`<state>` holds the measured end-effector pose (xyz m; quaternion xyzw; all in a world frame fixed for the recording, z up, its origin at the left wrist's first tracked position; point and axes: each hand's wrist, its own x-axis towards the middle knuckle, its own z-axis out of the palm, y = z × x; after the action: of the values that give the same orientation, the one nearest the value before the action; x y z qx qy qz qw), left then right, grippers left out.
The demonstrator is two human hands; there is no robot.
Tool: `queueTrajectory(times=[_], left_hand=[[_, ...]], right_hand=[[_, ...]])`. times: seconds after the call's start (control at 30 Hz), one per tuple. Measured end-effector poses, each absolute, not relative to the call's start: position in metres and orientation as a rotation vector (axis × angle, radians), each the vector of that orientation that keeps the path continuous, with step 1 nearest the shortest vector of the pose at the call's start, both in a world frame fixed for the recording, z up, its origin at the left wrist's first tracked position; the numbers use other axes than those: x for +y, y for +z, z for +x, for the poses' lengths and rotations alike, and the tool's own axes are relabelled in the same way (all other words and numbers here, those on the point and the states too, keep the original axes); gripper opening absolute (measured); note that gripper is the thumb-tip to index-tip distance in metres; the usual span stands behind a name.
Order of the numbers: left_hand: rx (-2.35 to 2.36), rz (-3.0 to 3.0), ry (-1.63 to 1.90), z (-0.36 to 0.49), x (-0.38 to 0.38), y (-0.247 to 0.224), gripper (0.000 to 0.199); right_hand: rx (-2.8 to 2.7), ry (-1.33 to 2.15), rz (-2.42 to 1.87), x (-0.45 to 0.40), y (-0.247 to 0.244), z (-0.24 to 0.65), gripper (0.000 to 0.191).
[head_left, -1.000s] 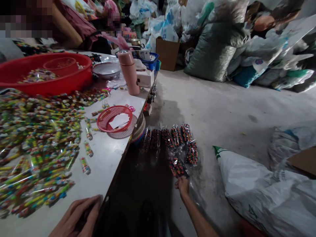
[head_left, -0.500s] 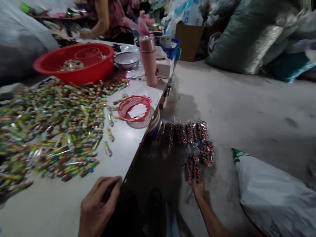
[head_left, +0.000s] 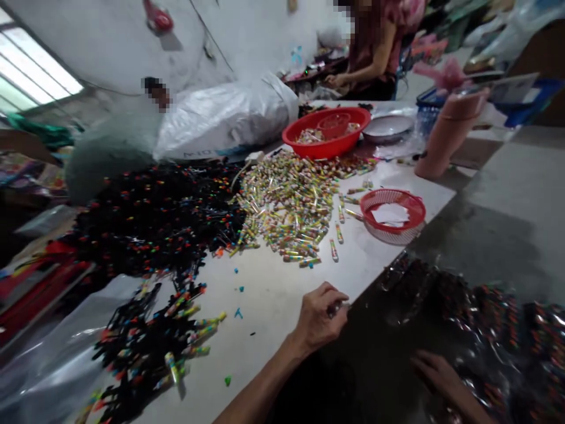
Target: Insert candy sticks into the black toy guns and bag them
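White wall (head_left: pixel 265 35) stood behind a long pale table (head_left: pixel 269 330) heaped with small bright things. Clear packs (head_left: pixel 497 306) full of dark bits with red and orange spots lay low on the floor (head_left: pixel 538 200), to the right of the table. The right hand (head_left: pixel 436 374) was down there, just beside the packs. Its fingers reached out loosely, but it was too dark and blurry to tell whether it held or touched one. The left hand (head_left: pixel 321 315) rested on the table's edge with its fingers curled in; I could not tell if something was inside.

The bags looked slick, so a pack would likely handle best with fingers under its middle and a soft squeeze. Keeping the packs flat and apart seemed wise, too.

The table's edge ran slanting between the two hands, so the right arm needed to stay clear of it. The red basket (head_left: pixel 369 206) sat close to that edge and could get bumped. Bare tabletop lay left of the left hand, and bare floor lay beyond the packs.
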<state>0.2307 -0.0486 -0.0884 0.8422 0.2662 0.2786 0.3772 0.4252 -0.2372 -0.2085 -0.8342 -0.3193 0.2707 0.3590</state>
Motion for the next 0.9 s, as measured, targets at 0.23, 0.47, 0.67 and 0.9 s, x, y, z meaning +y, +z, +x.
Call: queueTrajectory(times=[0.23, 0.47, 0.67, 0.9], left_hand=[[1.205, 2.523, 0.585, 0.163, 0.035, -0.06, 0.035], [1.653, 2.366, 0.526, 0.095, 0.159, -0.053, 0.048], [1.507, 2.22, 0.62, 0.07, 0.134, -0.064, 0.014], [1.472, 1.667, 1.117, 0.058, 0.052, -0.043, 0.018]], right_hand=[[-1.315, 0.201, -1.887, -0.092, -0.094, 0.35, 0.03], [-2.041, -0.428, -2.017, 0.033, -0.076, 0.278, 0.022], [-2.061, -0.517, -2.078, 0.037, -0.076, 0.267, 0.019], [-2.003, -0.437, -1.953, 0.009, -0.089, 0.266, 0.03]])
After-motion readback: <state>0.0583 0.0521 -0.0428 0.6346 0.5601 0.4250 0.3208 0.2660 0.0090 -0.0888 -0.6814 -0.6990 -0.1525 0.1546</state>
